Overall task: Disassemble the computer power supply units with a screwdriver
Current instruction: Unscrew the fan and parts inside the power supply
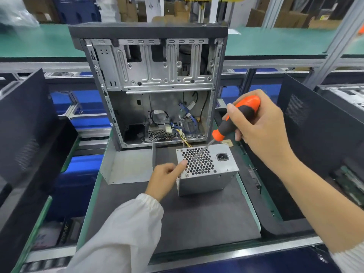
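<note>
Left hand [165,179]: fingers curled, forefinger tip touching power supply [206,168] grille. Right hand [256,127] grips screwdriver [236,119], shaft angled onto grille.

Matt grey metal PSU [208,174], perforated grille; glossy orange/black plastic screwdriver [236,119] handle.

A dark mat [197,217] covers the green-edged worktop [92,201]. Beyond runs a green conveyor [39,40]. Cardboard boxes [275,16] are stacked behind it.
</note>
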### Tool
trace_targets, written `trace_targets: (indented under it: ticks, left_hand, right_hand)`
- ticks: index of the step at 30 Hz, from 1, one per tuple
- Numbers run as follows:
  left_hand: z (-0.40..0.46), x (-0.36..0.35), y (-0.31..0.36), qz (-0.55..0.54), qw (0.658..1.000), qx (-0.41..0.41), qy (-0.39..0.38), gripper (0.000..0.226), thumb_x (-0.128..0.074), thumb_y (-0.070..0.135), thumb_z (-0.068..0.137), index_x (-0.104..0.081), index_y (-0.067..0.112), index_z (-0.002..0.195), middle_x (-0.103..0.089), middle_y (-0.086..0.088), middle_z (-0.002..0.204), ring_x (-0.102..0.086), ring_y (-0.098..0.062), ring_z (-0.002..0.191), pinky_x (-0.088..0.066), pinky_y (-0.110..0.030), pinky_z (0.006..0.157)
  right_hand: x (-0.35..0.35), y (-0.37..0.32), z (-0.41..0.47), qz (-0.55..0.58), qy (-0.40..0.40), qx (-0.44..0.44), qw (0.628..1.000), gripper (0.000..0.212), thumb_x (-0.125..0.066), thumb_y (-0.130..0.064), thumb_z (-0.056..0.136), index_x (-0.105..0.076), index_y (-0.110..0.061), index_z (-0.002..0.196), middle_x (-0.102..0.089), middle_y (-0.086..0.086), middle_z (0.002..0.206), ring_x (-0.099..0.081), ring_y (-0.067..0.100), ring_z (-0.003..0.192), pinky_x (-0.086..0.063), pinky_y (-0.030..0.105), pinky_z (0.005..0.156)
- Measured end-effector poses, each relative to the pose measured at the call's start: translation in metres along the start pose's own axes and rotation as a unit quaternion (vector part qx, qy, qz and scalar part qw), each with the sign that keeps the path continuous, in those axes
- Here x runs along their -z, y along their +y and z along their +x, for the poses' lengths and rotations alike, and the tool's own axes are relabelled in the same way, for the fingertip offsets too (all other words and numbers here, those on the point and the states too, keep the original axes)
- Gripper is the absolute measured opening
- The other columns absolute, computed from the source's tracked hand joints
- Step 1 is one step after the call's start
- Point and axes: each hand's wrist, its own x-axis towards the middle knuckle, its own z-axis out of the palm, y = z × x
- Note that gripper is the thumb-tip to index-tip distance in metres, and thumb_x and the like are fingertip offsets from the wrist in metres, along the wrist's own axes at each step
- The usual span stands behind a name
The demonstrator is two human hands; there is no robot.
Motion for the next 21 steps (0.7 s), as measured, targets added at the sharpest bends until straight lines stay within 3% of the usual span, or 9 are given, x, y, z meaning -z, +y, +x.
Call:
trace_targets:
  ticks: [3,9,13,16,19,21]
  left_hand:
    - [-0.005,0.000,-0.001,-0.042,0.998,0.014,-0.039,0.061,-0.058,0.050,0.091,-0.018,0.017,0.060,-0.016,-0.001,0.058,-0.016,-0.013,0.051,-0.015,-0.023,0.047]
    - [-0.008,0.000,0.001,-0.086,0.995,0.028,-0.033,0.059,-0.064,0.042,0.090,-0.018,0.016,0.063,-0.013,-0.004,0.063,-0.013,-0.014,0.052,-0.013,-0.021,0.045]
    - [-0.009,-0.001,0.003,-0.115,0.991,0.052,-0.036,0.061,-0.065,0.044,0.090,-0.016,0.016,0.067,-0.010,-0.011,0.071,-0.010,-0.021,0.061,-0.010,-0.027,0.048]
    - [-0.010,-0.002,0.004,-0.127,0.989,0.058,-0.036,0.060,-0.065,0.043,0.090,-0.018,0.019,0.061,-0.010,-0.010,0.070,-0.009,-0.021,0.061,-0.012,-0.024,0.045]
    - [-0.010,0.000,0.003,-0.082,0.996,0.020,-0.006,0.055,-0.067,0.041,0.089,-0.033,0.018,0.052,-0.017,0.003,0.053,-0.016,-0.013,0.048,-0.018,-0.023,0.045]
    - [-0.008,0.000,0.004,0.008,0.998,-0.016,0.063,0.044,-0.068,0.044,0.086,-0.054,0.014,0.057,-0.027,0.010,0.039,-0.026,-0.009,0.041,-0.024,-0.022,0.047]
  right_hand:
    - [-0.007,-0.009,-0.006,-0.015,-0.030,0.010,0.999,0.022,-0.066,-0.029,0.088,-0.052,-0.012,0.088,-0.063,0.016,0.071,-0.055,0.017,0.042,-0.046,0.027,0.044]
    - [-0.018,-0.018,-0.012,-0.020,-0.065,0.017,0.998,0.021,-0.069,-0.024,0.088,-0.054,-0.009,0.090,-0.062,0.012,0.067,-0.055,0.024,0.043,-0.047,0.038,0.041]
    - [-0.019,-0.020,-0.010,-0.029,-0.068,0.026,0.997,0.021,-0.069,-0.025,0.088,-0.054,-0.010,0.089,-0.063,0.012,0.068,-0.054,0.024,0.043,-0.046,0.038,0.041]
    - [-0.019,-0.021,-0.009,-0.038,-0.077,0.033,0.996,0.022,-0.069,-0.027,0.088,-0.053,-0.011,0.088,-0.063,0.014,0.069,-0.054,0.029,0.046,-0.046,0.038,0.041]
    - [-0.014,-0.022,-0.007,-0.056,-0.073,0.040,0.995,0.022,-0.069,-0.028,0.087,-0.054,-0.012,0.087,-0.063,0.013,0.069,-0.054,0.023,0.047,-0.047,0.034,0.044]
    - [-0.005,-0.021,-0.004,-0.060,-0.052,0.039,0.996,0.021,-0.069,-0.024,0.087,-0.053,-0.011,0.086,-0.063,0.016,0.069,-0.054,0.015,0.045,-0.045,0.019,0.043]
